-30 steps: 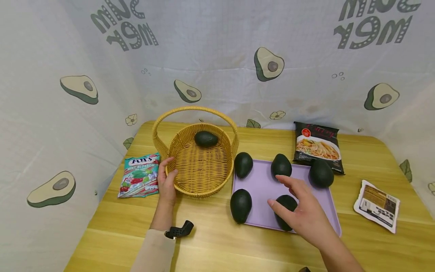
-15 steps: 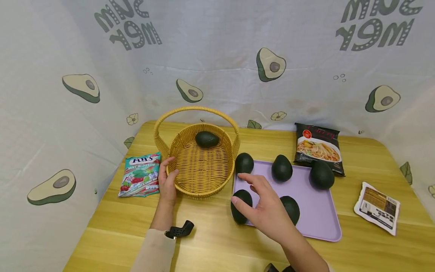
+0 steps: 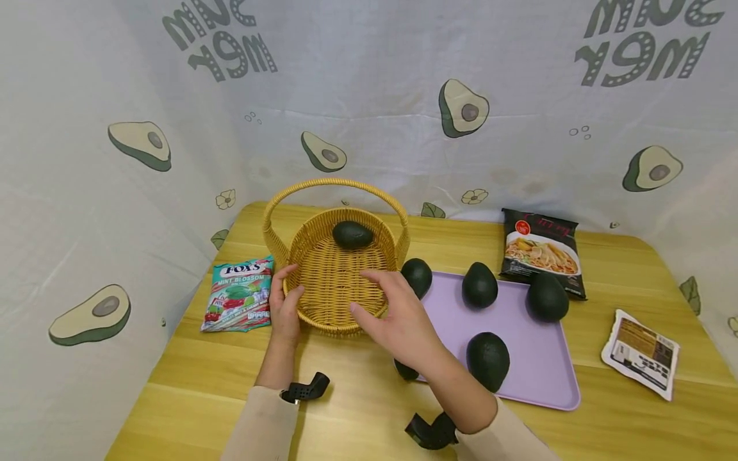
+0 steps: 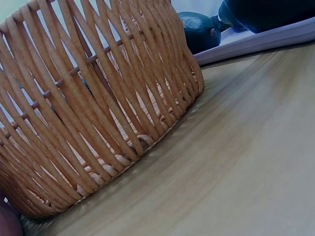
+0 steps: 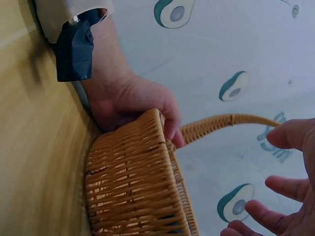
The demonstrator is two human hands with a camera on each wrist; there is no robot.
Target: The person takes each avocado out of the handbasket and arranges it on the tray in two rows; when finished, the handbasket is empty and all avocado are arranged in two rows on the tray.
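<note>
A yellow wicker basket [image 3: 328, 285] with a tall arched handle stands on the table, one dark green avocado [image 3: 352, 235] lying at its far side. My left hand [image 3: 285, 310] grips the basket's left rim, and the right wrist view shows its fingers hooked over the edge. Over the basket's front right rim hovers my right hand [image 3: 403, 320], thumb and fingers spread and nothing between them. Several more avocados [image 3: 487, 360] sit on a lilac tray [image 3: 536, 378] to the right; one by the tray's front left corner is mostly hidden under the right hand.
Left of the basket lies a FOX'S candy bag [image 3: 239, 294]. A black noodle packet [image 3: 542, 253] is behind the tray, and a white and brown pouch [image 3: 641, 353] lies right of it. A printed curtain [image 3: 369, 83] hangs behind the table.
My right hand has moved left, from above the tray's avocados to the basket's front right rim, staying spread. The left hand keeps its hold on the basket. The view shifts slightly.
</note>
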